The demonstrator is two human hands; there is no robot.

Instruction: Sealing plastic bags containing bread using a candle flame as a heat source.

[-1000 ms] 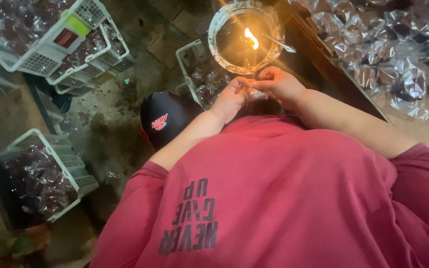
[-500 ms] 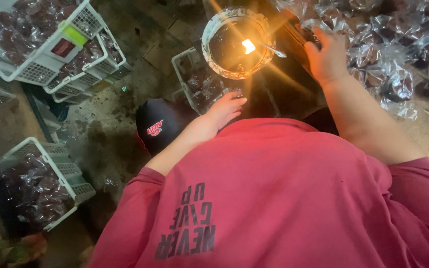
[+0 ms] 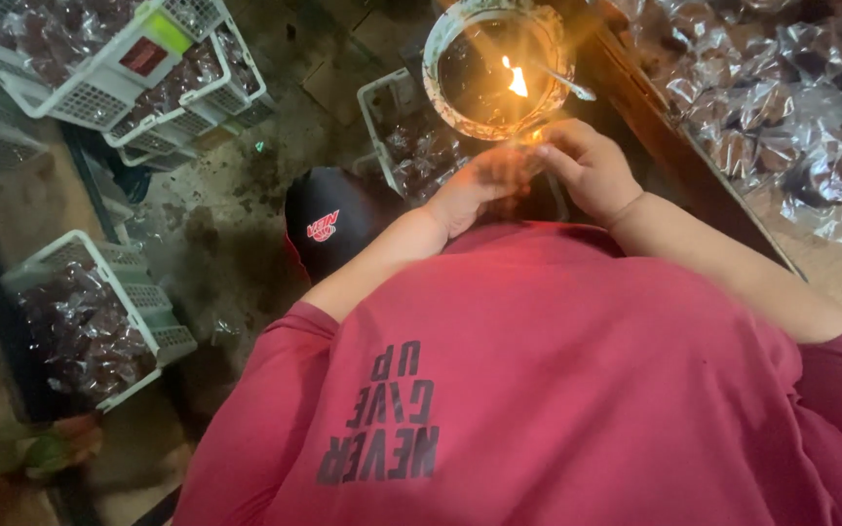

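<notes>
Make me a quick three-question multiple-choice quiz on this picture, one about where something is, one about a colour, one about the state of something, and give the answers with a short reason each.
1. Where are the left hand and right hand?
A. Close together just below the round bowl
B. Inside a white basket
C. Resting on the black cap

2. What colour is the shirt?
A. Blue
B. Red
C. White

3. What state is the wick in the bowl in?
A. Unlit
B. Covered by a lid
C. Burning with a small flame

Answers:
1. A, both hands meet at the near rim of the bowl, fingertips together.
2. B, the shirt fills the lower frame in red with dark lettering.
3. C, a bright orange flame stands above the dark contents and lights the fingers.
</notes>
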